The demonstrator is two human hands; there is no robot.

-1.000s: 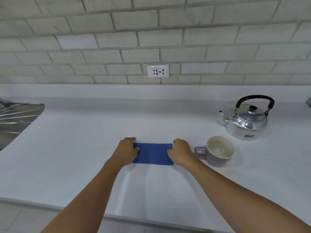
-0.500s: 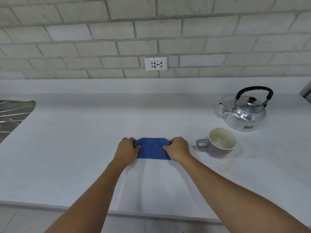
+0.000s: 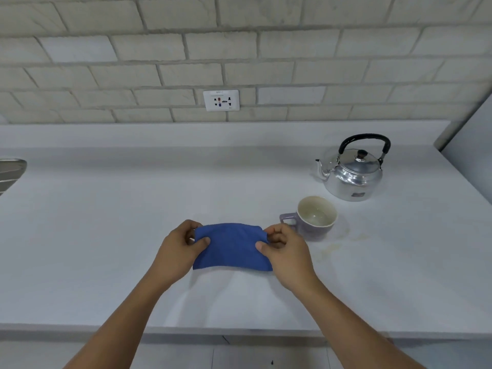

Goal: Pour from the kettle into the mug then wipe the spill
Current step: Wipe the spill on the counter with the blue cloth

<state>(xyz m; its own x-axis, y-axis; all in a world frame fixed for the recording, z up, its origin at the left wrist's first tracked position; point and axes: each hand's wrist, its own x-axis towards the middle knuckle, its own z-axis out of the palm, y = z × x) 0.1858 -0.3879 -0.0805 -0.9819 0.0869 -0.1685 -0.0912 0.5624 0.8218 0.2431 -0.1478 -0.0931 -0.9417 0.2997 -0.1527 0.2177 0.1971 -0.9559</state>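
A folded blue cloth [image 3: 232, 247] is held just above the white counter [image 3: 133, 222], its far edge raised. My left hand [image 3: 179, 249] pinches its left end and my right hand [image 3: 286, 249] pinches its right end. Just right of my right hand stands a grey-purple mug [image 3: 314, 219], handle pointing left, pale inside. Behind the mug, to the right, sits a shiny metal kettle [image 3: 352, 173] with a black handle and its spout facing left. Faint yellowish spill marks [image 3: 331, 247] lie on the counter in front of and right of the mug.
A metal sink rack [image 3: 10, 171] shows at the far left edge. A wall socket [image 3: 221, 100] sits in the brick wall behind. A grey panel [image 3: 471, 155] bounds the counter at the right. The counter's front edge [image 3: 239, 331] runs below my forearms.
The cloth lay flat under both hands; now both hands pinch its ends and have lifted its far edge. My hands have drawn closer together. The view has shifted left and down.
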